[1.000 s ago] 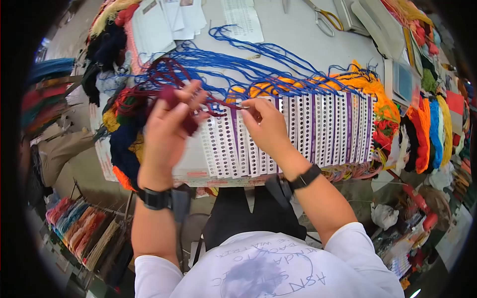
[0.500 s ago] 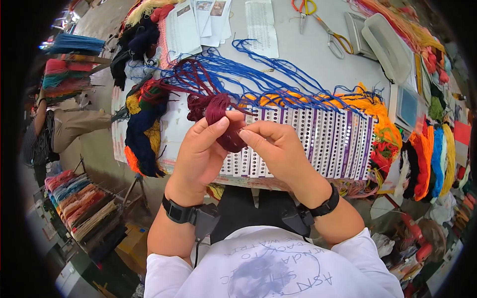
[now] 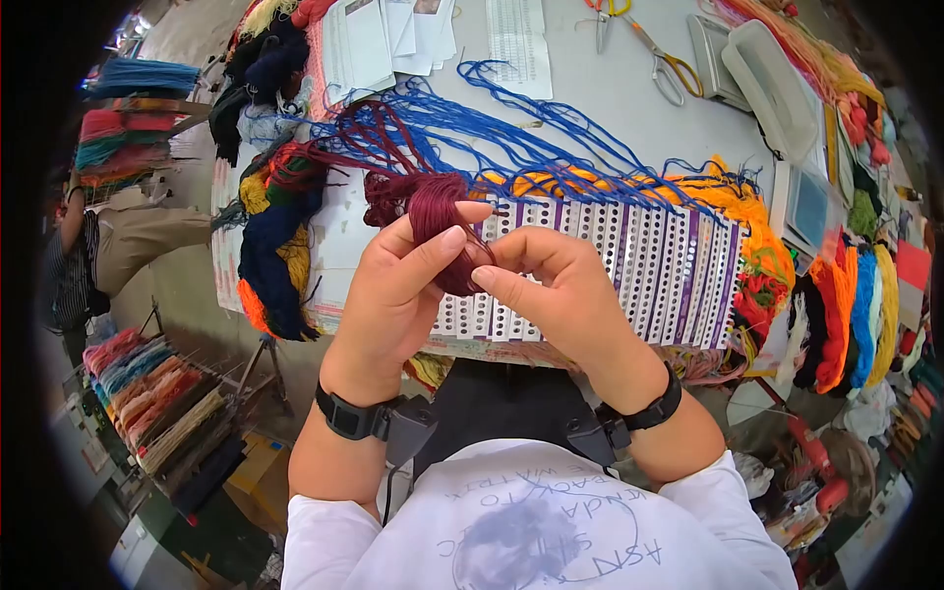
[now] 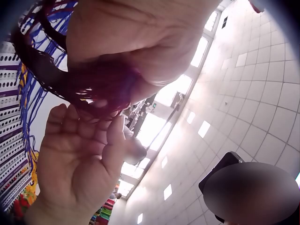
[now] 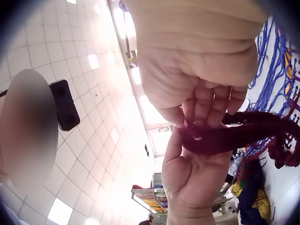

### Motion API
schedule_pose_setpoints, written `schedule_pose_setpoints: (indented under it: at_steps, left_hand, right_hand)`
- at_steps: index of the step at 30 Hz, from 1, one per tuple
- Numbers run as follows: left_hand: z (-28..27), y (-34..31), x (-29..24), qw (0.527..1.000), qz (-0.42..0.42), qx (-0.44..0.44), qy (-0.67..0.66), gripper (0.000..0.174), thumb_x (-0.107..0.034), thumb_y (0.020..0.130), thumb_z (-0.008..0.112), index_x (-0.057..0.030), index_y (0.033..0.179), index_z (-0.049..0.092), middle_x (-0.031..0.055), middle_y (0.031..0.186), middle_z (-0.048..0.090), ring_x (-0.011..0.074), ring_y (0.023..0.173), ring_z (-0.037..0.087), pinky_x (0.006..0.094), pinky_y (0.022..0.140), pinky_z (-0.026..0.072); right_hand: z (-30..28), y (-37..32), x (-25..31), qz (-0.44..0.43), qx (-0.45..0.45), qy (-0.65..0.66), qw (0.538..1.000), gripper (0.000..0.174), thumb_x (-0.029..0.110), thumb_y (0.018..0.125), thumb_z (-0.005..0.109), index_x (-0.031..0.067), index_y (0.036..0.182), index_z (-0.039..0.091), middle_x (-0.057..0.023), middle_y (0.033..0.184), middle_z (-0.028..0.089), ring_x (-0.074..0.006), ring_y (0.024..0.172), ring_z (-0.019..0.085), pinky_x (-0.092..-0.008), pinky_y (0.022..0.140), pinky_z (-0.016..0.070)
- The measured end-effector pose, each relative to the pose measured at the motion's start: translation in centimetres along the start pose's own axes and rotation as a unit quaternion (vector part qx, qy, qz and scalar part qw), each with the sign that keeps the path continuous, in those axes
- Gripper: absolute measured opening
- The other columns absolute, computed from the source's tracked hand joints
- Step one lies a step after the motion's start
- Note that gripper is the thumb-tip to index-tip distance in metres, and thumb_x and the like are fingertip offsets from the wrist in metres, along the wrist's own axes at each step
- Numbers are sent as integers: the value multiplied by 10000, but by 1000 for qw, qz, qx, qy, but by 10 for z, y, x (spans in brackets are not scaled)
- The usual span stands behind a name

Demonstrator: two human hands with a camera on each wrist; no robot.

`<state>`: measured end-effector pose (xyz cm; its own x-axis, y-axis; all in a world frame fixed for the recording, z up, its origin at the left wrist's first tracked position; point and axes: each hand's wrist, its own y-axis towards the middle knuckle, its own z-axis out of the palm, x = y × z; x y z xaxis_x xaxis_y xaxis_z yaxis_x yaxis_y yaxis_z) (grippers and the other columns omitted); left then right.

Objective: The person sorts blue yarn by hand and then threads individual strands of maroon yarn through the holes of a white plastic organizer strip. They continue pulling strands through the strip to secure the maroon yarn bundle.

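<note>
Right hand (image 3: 570, 295) has left the punched cards (image 3: 649, 265) and joined left hand (image 3: 393, 295). Both now pinch the maroon yarn bundle (image 3: 433, 208), fingers curled round it, just above the cards. Work seems shifted to the yarn itself.

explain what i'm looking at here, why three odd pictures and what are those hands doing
There is no machine here: a person works with bare hands and wears three cameras. The big picture comes from a camera on the head, looking down. The other two come from cameras strapped to the wrists, looking up past the palms, so you see the ceiling behind. The left hand and the right hand both pinch a bundle of dark red yarn between them. Under them, on the table, lies a row of white cards with holes, with blue yarn and orange yarn along their far edge. Further back lie scissors and papers.
</note>
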<state>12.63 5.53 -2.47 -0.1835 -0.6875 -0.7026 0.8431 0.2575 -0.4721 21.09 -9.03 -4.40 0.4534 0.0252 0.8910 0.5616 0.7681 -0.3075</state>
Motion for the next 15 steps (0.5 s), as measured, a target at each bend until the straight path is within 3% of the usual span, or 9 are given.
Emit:
schedule_pose_setpoints:
  at_steps: [13,15]
  left_hand:
    - [-25,2,-14,997,-31,51,-40,311,-109,884,594,18,1167,566,29,890,637,98,823,600,265,797,461]
    - [-29,2,-15,998,-32,47,-32,332,-107,881,574,21,1186,547,63,904,624,128,828,597,269,803,467]
  right_hand:
    - [26,7,-5,9,-29,60,998,86,76,818,649,-3,848,634,1,770,613,-54,710,523,-225,657,421]
    - [30,8,-3,17,-32,59,998,85,77,820,648,-3,847,633,3,767,610,-52,709,519,-223,654,419]
